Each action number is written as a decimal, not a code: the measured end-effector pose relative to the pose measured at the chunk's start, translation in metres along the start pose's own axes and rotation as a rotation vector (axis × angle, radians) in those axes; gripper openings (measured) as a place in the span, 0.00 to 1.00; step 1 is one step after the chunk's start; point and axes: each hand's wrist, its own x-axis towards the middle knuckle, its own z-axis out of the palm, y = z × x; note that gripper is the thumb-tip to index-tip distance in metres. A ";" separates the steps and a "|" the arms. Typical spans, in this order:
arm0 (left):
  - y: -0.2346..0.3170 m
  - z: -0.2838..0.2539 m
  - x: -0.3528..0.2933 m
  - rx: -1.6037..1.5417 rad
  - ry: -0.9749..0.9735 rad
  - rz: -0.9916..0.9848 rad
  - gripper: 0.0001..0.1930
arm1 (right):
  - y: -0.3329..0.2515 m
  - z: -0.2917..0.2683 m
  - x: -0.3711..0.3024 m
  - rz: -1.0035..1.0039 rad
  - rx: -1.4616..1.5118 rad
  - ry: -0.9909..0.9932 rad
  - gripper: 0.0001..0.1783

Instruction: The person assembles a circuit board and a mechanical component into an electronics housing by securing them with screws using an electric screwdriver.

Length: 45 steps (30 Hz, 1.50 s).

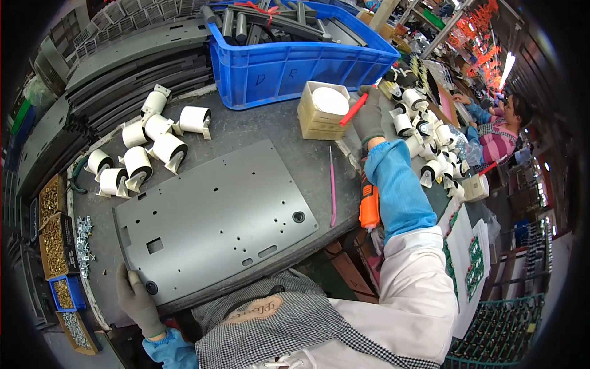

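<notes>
A flat dark-grey metal panel (215,215) with several holes and a few cut-outs lies on the bench in front of me. My left hand (138,301), in a grey glove, is closed on the panel's near left corner, thumb over the edge. Farther off to the right, my right hand (370,117), also gloved, closes around a slim red pen-like stick (353,111). The stick slants across the side of a small pale box (307,117) with a round white piece (330,100) in its top. Part of the right hand's grip is hidden.
A blue bin (295,74) of grey metal tubes stands at the back. White casters lie in groups left (136,161) and right (433,138). A pink thin tool (332,190) and orange power screwdriver (369,206) are near my right arm. Screw boxes (54,246) line the left; a co-worker (498,132) sits right.
</notes>
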 end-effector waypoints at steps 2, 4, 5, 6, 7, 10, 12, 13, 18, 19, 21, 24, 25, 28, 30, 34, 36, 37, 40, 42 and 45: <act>0.003 0.003 0.003 -0.024 -0.010 0.001 0.18 | -0.010 0.004 -0.010 -0.077 -0.049 0.034 0.23; 0.003 0.005 0.004 -0.047 -0.012 0.003 0.18 | -0.021 0.010 -0.018 -0.070 -0.050 0.015 0.22; 0.003 0.006 0.005 -0.035 -0.014 0.021 0.19 | -0.027 0.012 -0.021 -0.064 -0.047 -0.001 0.22; 0.001 0.004 0.004 -0.017 -0.011 0.032 0.19 | -0.041 0.014 -0.025 -0.060 -0.039 -0.012 0.21; -0.001 0.003 0.004 -0.019 -0.011 0.029 0.19 | -0.058 0.005 -0.027 -0.062 -0.040 -0.014 0.21; -0.002 0.006 0.006 -0.024 -0.007 0.040 0.19 | -0.100 -0.036 -0.022 -0.168 0.283 0.049 0.20; 0.003 0.004 0.005 -0.060 -0.041 0.000 0.18 | -0.128 -0.067 -0.026 -0.374 0.385 0.035 0.23; 0.002 0.002 0.003 -0.057 -0.041 0.000 0.18 | -0.149 -0.081 -0.035 -0.463 0.393 0.009 0.25; 0.001 0.004 0.000 -0.062 -0.011 -0.004 0.18 | -0.176 -0.114 -0.043 -0.417 0.161 -0.234 0.15; 0.003 0.005 0.001 -0.067 -0.016 0.007 0.18 | -0.174 -0.111 -0.040 -0.404 0.060 -0.363 0.13; 0.005 0.003 0.002 -0.032 -0.033 -0.007 0.18 | -0.164 -0.085 -0.027 -0.557 -0.125 -0.426 0.09; 0.004 0.004 0.004 -0.073 -0.064 -0.008 0.19 | -0.152 -0.054 -0.015 -0.596 -0.171 -0.502 0.09; 0.004 0.005 0.004 -0.073 -0.062 -0.011 0.19 | -0.150 -0.048 -0.011 -0.620 -0.297 -0.563 0.08; 0.004 0.006 0.004 -0.065 -0.031 -0.017 0.19 | -0.133 -0.035 -0.005 -0.680 -0.449 -0.641 0.08; 0.001 0.006 0.005 -0.078 -0.024 -0.010 0.19 | -0.131 -0.034 -0.005 -0.718 -0.471 -0.662 0.07; 0.000 0.002 0.002 -0.084 -0.011 -0.011 0.18 | -0.141 -0.035 -0.023 -0.881 -0.630 -0.582 0.09; -0.001 -0.001 0.001 -0.051 -0.011 0.005 0.19 | -0.149 -0.034 -0.037 -0.928 -0.673 -0.537 0.09; -0.002 -0.002 0.000 -0.034 -0.003 -0.015 0.19 | -0.152 -0.033 -0.040 -0.937 -0.653 -0.556 0.09; -0.008 -0.002 -0.002 -0.058 -0.008 0.037 0.19 | -0.155 -0.034 -0.056 -0.999 -0.762 -0.452 0.13; -0.008 -0.001 0.003 -0.043 -0.024 0.067 0.18 | -0.161 -0.042 -0.069 -1.012 -0.766 -0.371 0.15; -0.007 0.004 0.005 -0.013 0.006 0.145 0.17 | -0.188 -0.053 -0.102 -0.988 -0.628 -0.209 0.16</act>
